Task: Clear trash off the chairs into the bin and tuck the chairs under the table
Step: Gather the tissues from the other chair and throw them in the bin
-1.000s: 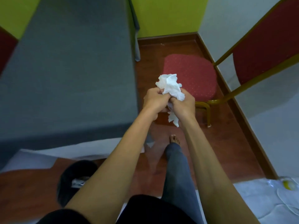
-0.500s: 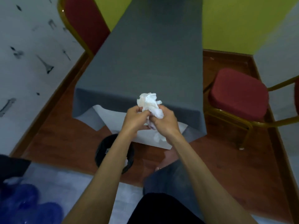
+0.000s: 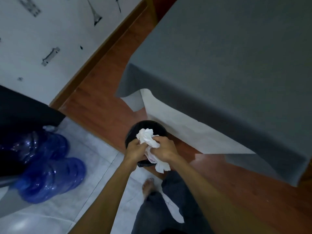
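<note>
A crumpled wad of white tissue [image 3: 148, 141] is clutched between both hands. My left hand [image 3: 135, 151] grips its left side and my right hand [image 3: 164, 149] grips its right side, with a loose tail hanging below. Both hands hover directly over a round black bin [image 3: 146, 126] that stands on the wooden floor. The bin's near rim is hidden behind my hands. The table under a grey cloth [image 3: 228, 65] fills the upper right. No chair seat is in view.
Two blue water jugs [image 3: 50, 176] lie on the white tiles at the left, beside a dark cabinet [image 3: 22, 112]. A white wall with black marks [image 3: 42, 39] runs along the top left. My bare foot [image 3: 147, 184] and trouser leg are below the bin.
My view has swung left and down from the red chair to the table's end. The hands carried the tissue from in front of the table to right above the bin.
</note>
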`<state>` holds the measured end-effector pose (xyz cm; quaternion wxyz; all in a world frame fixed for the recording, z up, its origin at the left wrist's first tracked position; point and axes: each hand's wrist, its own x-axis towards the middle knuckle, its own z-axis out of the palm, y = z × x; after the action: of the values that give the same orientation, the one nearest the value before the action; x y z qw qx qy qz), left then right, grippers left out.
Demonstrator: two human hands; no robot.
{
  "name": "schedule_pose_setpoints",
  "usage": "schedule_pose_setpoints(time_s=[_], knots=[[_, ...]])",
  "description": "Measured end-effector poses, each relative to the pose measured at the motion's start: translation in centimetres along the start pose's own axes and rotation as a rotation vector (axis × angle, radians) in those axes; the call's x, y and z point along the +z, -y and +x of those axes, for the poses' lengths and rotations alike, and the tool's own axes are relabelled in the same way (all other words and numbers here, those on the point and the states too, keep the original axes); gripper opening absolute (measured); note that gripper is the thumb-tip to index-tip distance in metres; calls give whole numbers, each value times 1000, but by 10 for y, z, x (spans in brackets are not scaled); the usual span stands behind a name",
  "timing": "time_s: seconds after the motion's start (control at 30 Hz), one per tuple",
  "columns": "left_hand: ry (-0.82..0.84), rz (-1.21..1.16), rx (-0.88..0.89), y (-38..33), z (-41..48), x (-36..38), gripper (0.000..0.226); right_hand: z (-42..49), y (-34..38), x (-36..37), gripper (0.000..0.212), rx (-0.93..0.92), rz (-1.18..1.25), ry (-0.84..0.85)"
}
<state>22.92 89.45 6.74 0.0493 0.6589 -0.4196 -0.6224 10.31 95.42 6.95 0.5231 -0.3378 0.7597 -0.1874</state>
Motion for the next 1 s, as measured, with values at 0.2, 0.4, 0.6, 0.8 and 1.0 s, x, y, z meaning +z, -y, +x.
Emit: schedule_pose_setpoints(time_s=[0.2,0.4,0.6,0.8,1.0], knots=[[36,90,19,73,102,-6,26,95,-48,68,28,31,-72,25],[83,363,18,142,199,-8,32,187,-109,127,62,59,-289,173],[152,518,43,156,216,-6,36,193,-126,141,67,102,-434,93],[223,636,119,101,144,-8,50,117,-91,110,63,145,-325,-14],[297,757,355,31,32,4,39,5,-41,56,48,89,-175,-198]])
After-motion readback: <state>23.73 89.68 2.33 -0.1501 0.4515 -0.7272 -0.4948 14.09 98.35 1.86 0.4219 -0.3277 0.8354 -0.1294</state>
